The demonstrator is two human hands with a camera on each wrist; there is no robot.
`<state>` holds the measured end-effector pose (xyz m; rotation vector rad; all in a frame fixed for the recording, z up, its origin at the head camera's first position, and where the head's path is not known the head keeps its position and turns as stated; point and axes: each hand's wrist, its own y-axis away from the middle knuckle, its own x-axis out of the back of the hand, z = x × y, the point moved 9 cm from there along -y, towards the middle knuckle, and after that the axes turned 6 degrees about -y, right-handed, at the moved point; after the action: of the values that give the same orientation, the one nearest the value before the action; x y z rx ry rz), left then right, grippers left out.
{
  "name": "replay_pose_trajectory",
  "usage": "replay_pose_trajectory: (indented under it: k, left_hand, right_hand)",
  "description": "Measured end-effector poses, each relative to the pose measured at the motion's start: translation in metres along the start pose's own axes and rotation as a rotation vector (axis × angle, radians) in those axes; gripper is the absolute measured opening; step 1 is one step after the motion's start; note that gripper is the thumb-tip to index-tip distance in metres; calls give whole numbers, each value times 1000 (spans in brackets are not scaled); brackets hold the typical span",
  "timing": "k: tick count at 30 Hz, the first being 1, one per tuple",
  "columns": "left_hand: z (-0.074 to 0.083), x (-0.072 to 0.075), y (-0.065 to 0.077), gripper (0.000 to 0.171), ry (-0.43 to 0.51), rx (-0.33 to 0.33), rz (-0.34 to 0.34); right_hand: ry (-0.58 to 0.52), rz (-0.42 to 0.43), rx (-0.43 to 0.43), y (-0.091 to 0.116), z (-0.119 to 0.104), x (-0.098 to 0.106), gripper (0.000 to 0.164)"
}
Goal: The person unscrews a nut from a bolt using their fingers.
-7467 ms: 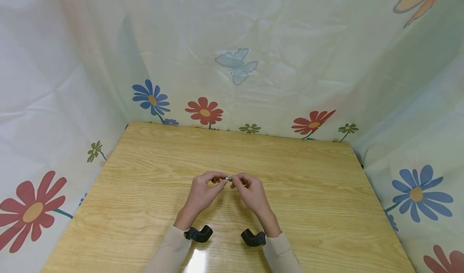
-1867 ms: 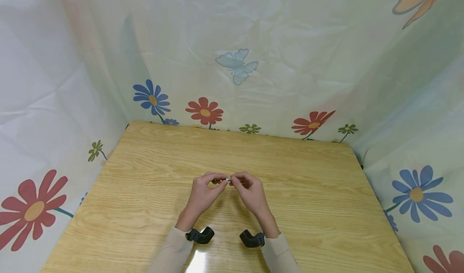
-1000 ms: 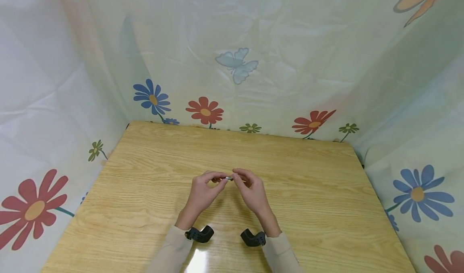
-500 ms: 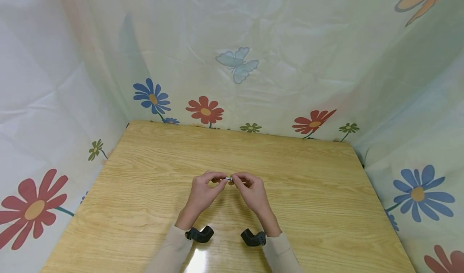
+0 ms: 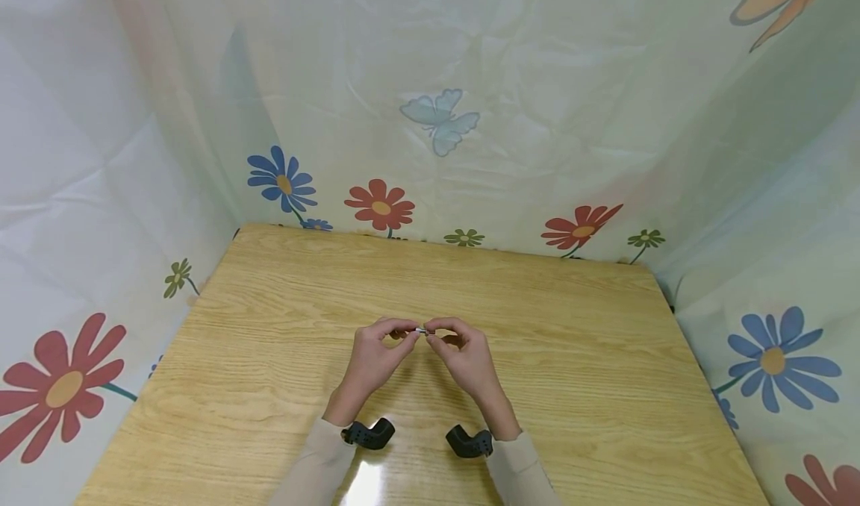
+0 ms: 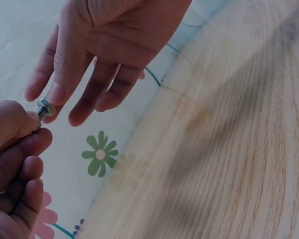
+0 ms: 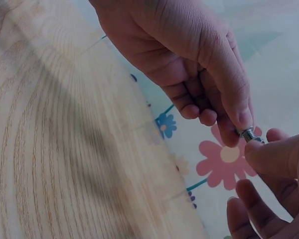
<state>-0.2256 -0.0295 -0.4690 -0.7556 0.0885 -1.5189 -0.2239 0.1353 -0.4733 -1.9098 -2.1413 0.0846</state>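
Observation:
A small silver bolt point(image 5: 421, 330) lies level between both hands, above the middle of the table. My left hand point(image 5: 376, 353) pinches its threaded end between thumb and index finger. In the left wrist view the bolt's hex head point(image 6: 46, 106) shows beyond a short stretch of thread. Whatever sits inside the left fingertips is mostly hidden. My right hand point(image 5: 466, 357) is at the head end, thumb and index finger spread apart around it. In the right wrist view the right thumb point(image 7: 269, 157) lies against or just beside the head; contact is unclear.
The wooden table point(image 5: 537, 319) stretches out beneath both hands. A pale flowered curtain point(image 5: 510, 148) encloses it at the back and sides. Black wrist-worn devices point(image 5: 372, 434) sit at both cuffs of the beige sleeves.
Over the last seconds the right fingers go between gripping and loosening at the bolt. Just now they have parted, showing more of it. The left hand keeps its pinch, almost still.

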Motion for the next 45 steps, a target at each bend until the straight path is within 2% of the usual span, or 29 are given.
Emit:
replay_pose_trajectory:
  k: [9, 11, 18, 24, 31, 45]
  left_hand:
    - [2, 0, 1, 10, -4, 3, 3]
    - [2, 0, 1, 10, -1, 11, 3]
    - [2, -1, 1, 10, 27, 28, 0]
    - [2, -1, 1, 11, 47, 21, 5]
    - [1, -3, 2, 10, 52, 8, -19]
    - [-4, -5, 3, 11, 10, 52, -51]
  right_hand:
    - [-42, 1, 100, 0, -10, 1, 23]
    - [-42, 12, 82, 0, -9, 3, 26]
    - [-31, 70, -90, 1, 7, 6, 25]
    - [8, 63, -160, 2, 14, 3, 21]
    - [8, 15, -157, 6, -22, -1, 19]
    - [22, -12, -135, 6, -23, -3, 13]
